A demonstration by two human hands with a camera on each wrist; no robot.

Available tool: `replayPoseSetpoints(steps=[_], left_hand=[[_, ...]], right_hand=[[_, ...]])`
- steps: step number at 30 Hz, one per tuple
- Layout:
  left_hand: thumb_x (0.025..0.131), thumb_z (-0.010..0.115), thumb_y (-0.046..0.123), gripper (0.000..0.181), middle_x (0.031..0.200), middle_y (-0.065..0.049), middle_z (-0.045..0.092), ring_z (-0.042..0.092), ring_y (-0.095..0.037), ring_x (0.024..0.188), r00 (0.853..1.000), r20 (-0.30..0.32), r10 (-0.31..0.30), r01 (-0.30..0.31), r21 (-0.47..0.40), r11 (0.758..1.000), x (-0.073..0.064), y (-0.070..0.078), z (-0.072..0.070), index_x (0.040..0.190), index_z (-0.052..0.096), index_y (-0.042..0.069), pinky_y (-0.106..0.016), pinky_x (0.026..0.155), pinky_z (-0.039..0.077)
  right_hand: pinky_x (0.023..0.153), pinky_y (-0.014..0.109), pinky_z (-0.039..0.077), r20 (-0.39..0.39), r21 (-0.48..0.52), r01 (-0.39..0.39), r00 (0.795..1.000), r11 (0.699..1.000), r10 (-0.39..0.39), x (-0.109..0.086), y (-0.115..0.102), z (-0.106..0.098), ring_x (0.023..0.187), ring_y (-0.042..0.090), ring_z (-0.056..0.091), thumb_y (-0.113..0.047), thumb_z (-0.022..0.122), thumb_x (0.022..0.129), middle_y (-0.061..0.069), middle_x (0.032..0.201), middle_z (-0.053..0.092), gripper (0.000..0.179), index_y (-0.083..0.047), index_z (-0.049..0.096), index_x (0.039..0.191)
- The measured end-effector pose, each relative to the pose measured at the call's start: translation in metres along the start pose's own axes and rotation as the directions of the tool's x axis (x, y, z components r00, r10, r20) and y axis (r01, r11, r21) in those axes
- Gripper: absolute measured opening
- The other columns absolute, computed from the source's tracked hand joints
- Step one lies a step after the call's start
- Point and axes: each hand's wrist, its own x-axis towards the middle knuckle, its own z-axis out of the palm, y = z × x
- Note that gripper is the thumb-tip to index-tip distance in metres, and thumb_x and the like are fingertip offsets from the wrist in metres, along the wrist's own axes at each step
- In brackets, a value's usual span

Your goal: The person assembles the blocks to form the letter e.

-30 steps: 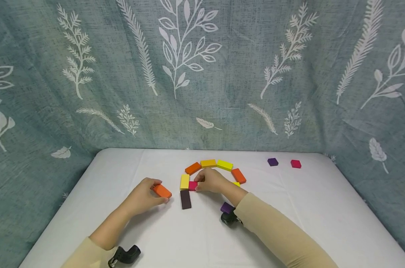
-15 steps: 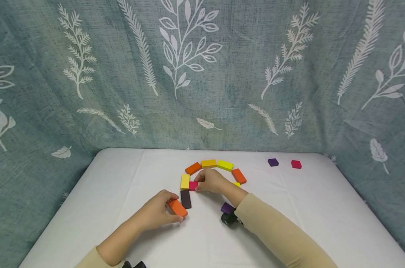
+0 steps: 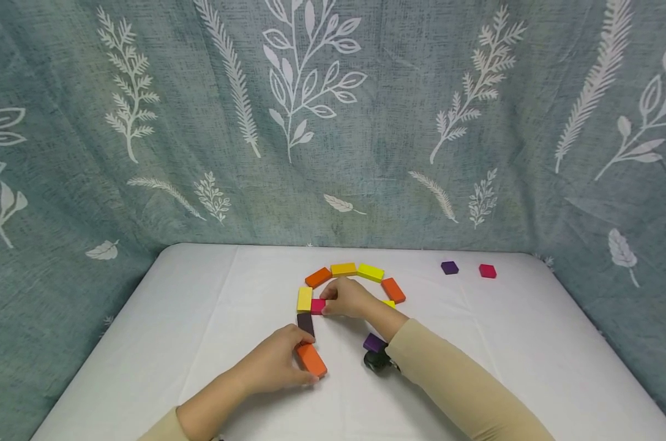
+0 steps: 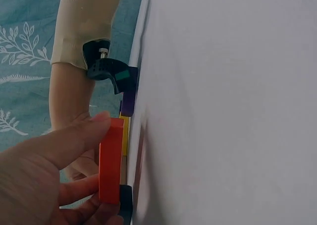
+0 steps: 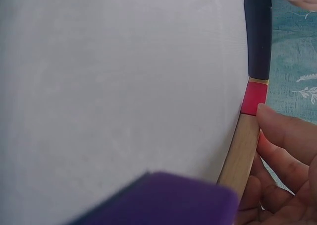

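Here, nearest to us, the left hand [image 3: 275, 360] pinches an orange block [image 3: 312, 360] between thumb and fingers, just on the near side of a dark block [image 3: 305, 326]. Farther off, we see the right hand [image 3: 346, 298] pinching a red block [image 3: 317, 307] beside a yellow block [image 3: 304, 299], and beyond them an arc of orange and yellow blocks [image 3: 344, 269], before a teal leaf-patterned curtain [image 3: 388, 153].

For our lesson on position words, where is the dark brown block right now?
In the head view, the dark brown block lies slightly left of centre, between the pale yellow block and the orange block in the left hand.
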Motion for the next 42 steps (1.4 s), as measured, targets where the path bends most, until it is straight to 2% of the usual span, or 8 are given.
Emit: replayPoseSetpoints(steps=[7, 14, 22, 29, 38, 42], left_hand=[[0.073, 0.088, 0.043, 0.065, 0.119, 0.003, 0.060, 0.055, -0.015, 0.112, 0.998, -0.019, 0.062, -0.061, 0.053, 0.997, 0.000, 0.003, 0.005, 0.123, 0.065, 0.008, -0.039, 0.102, 0.045], [0.073, 0.087, 0.047, 0.066, 0.117, 0.005, 0.059, 0.054, -0.013, 0.107, 0.999, 0.001, 0.053, -0.052, 0.089, 0.995, 0.000, 0.005, 0.013, 0.123, 0.066, 0.010, -0.036, 0.099, 0.047], [0.074, 0.087, 0.046, 0.068, 0.115, 0.003, 0.059, 0.054, -0.014, 0.107, 0.998, -0.023, 0.055, -0.051, 0.144, 0.988, 0.000, 0.008, 0.015, 0.127, 0.065, 0.008, -0.035, 0.098, 0.048], [0.075, 0.086, 0.047, 0.067, 0.116, 0.004, 0.057, 0.054, -0.013, 0.106, 0.998, -0.037, 0.059, -0.053, 0.143, 0.988, -0.002, 0.008, 0.015, 0.127, 0.065, 0.009, -0.035, 0.097, 0.048], [0.077, 0.085, 0.044, 0.060, 0.114, 0.005, 0.058, 0.053, -0.012, 0.105, 0.996, -0.056, 0.062, -0.053, 0.148, 0.988, -0.002, 0.007, 0.016, 0.123, 0.067, 0.010, -0.035, 0.096, 0.048], [0.078, 0.085, 0.043, 0.059, 0.114, 0.005, 0.057, 0.052, -0.012, 0.104, 0.994, -0.076, 0.075, -0.062, 0.160, 0.985, -0.001, 0.007, 0.017, 0.123, 0.068, 0.010, -0.033, 0.094, 0.048]], right_hand=[[0.080, 0.032, 0.051, -0.013, -0.017, 0.000, 1.000, 1.000, -0.001, 0.000, 0.001, 0.000, 0.081, 0.016, 0.057, -0.018, 0.081, 0.086, -0.003, 0.089, 0.068, 0.017, -0.013, 0.076, 0.101], [0.080, 0.033, 0.050, -0.014, -0.013, -0.001, 1.000, 1.000, 0.001, -0.002, 0.001, -0.001, 0.081, 0.016, 0.057, -0.018, 0.082, 0.085, -0.003, 0.088, 0.067, 0.019, -0.012, 0.075, 0.102], [0.081, 0.032, 0.051, 0.005, -0.012, 0.011, 1.000, 1.000, -0.011, -0.002, 0.001, -0.004, 0.082, 0.015, 0.058, -0.016, 0.080, 0.087, -0.003, 0.091, 0.068, 0.019, -0.011, 0.075, 0.105], [0.084, 0.032, 0.052, 0.027, 0.011, 0.036, 0.999, 0.999, -0.037, -0.003, 0.004, -0.005, 0.085, 0.014, 0.059, -0.017, 0.078, 0.089, -0.003, 0.095, 0.069, 0.022, -0.012, 0.075, 0.109], [0.092, 0.037, 0.052, 0.010, 0.030, 0.094, 0.996, 0.995, -0.094, -0.011, 0.004, -0.013, 0.096, 0.016, 0.060, -0.015, 0.079, 0.088, -0.002, 0.102, 0.070, 0.025, -0.010, 0.075, 0.112], [0.093, 0.038, 0.052, 0.008, 0.025, 0.096, 0.995, 0.995, -0.096, -0.017, 0.004, -0.017, 0.098, 0.016, 0.062, -0.017, 0.079, 0.088, -0.003, 0.104, 0.071, 0.024, -0.011, 0.075, 0.111]])
